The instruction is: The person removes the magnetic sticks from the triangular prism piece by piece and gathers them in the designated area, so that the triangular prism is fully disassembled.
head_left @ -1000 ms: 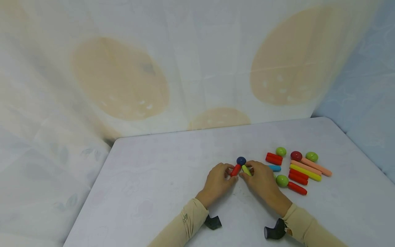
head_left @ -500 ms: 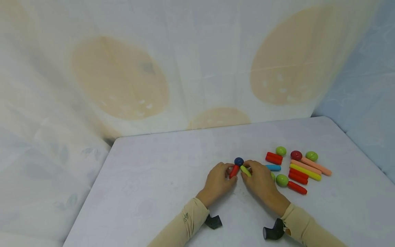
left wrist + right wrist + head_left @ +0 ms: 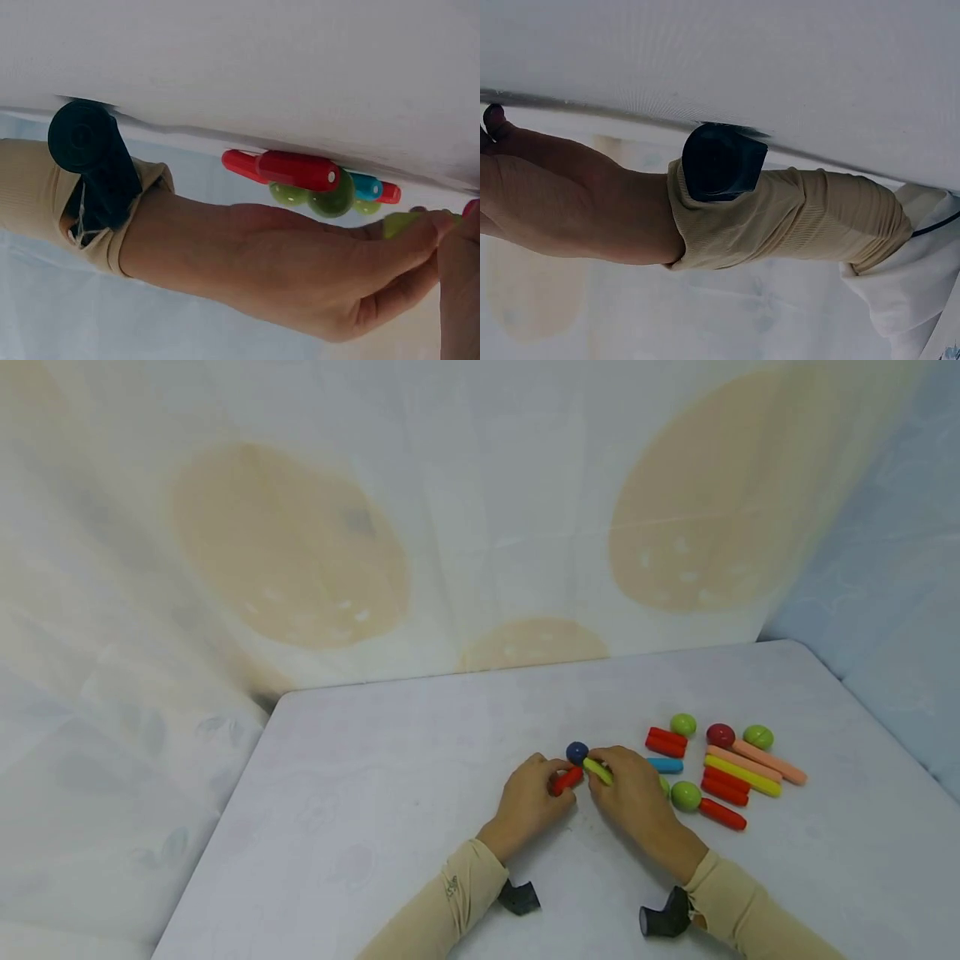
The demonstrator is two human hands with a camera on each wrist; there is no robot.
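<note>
Fingers of your left hand (image 3: 528, 802) pinch the short red plastic rod (image 3: 566, 780); your right hand (image 3: 633, 793) pinches the yellow-green plastic rod (image 3: 597, 771). Both rods slant inward toward the dark blue ball (image 3: 577, 752) just beyond your fingertips.

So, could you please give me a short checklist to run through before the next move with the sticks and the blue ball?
1. Left hand grips the red stick: ok.
2. Right hand pinches the green stick: ok.
3. Green stick touches the blue ball: ok, its far end appears to meet it.
4. Red stick touches the ball: not ok, a gap shows.
5. Spare pieces apart from both hands: not ok, the cyan stick lies beside the right hand.
6. Sticks firmly joined to the ball: cannot tell.
</note>
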